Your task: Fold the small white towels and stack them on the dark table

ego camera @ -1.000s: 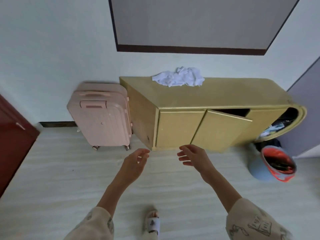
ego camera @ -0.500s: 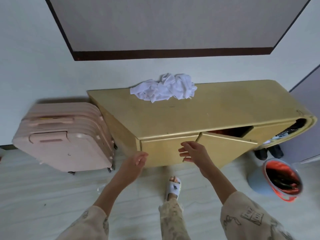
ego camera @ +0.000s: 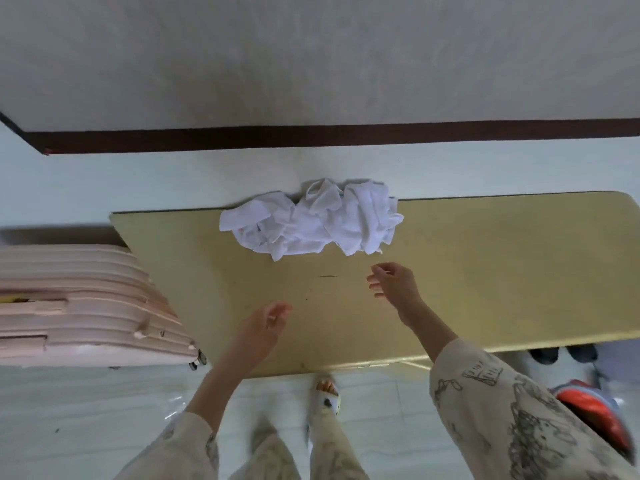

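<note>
White towels [ego camera: 311, 221] lie in one crumpled heap on one yellow cabinet [ego camera: 485, 271]; two hands, left [ego camera: 265, 327] and right [ego camera: 393, 284], hover loosely spread, empty.

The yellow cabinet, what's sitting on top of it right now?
A crumpled pile of white towels lies at the back edge of the yellow cabinet, against the wall. Whatever is beneath the pile is covered.

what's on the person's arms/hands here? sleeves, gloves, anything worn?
Both hands are bare: no gloves, and no rings or watch that I can make out on the left hand or the right hand. Forearms are uncovered. Loose cream sleeves pushed up toward the elbows carry dark line-drawn cartoon prints, clearest on the right sleeve; the left sleeve matches.
</note>
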The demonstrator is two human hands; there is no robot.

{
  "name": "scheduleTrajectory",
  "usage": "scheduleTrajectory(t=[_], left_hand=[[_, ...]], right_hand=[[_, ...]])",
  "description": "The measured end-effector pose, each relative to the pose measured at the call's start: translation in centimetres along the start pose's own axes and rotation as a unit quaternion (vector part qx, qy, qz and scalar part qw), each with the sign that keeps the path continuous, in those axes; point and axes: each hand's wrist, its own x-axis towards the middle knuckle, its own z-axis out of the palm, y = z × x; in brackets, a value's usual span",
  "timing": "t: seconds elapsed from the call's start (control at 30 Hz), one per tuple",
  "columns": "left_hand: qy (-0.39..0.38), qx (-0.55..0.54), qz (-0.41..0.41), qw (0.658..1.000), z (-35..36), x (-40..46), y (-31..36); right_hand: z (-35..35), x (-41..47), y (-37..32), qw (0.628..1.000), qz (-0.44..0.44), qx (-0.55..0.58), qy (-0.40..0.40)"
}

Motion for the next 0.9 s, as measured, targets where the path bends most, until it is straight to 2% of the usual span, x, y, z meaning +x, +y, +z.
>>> scheduleTrajectory(t=[0.17,0.37,0.43,0.6,0.77,0.9], left_hand=[[-0.007,-0.018,-0.015,1.000,0.1,5.4,0.6],[-0.055,-0.010,-0.017,0.998,0.2,10.7,0.3],[-0.077,-0.013,-0.019,0.997,0.3,12.0,-0.1],[-0.084,-0.006,0.015,0.996,0.0,14.0,1.3],[-0.050,0.000,0.129,0.990,-0.7,15.5,6.5],[-0.009,-0.001,0.249,0.968,-1.6,16.6,12.2]], right_hand=[[0.6,7.4,-2.0,0.998,0.049,-0.028,0.030],[2.4,13.0,-2.1,0.992,0.118,0.029,0.031],[3.0,13.8,-1.9,0.989,0.129,0.038,0.061],[2.9,12.9,-3.4,0.987,0.066,0.023,0.145],[-0.9,9.2,-7.4,0.989,-0.056,-0.048,0.127],[-4.6,6.1,-10.7,0.973,-0.144,-0.149,0.104]])
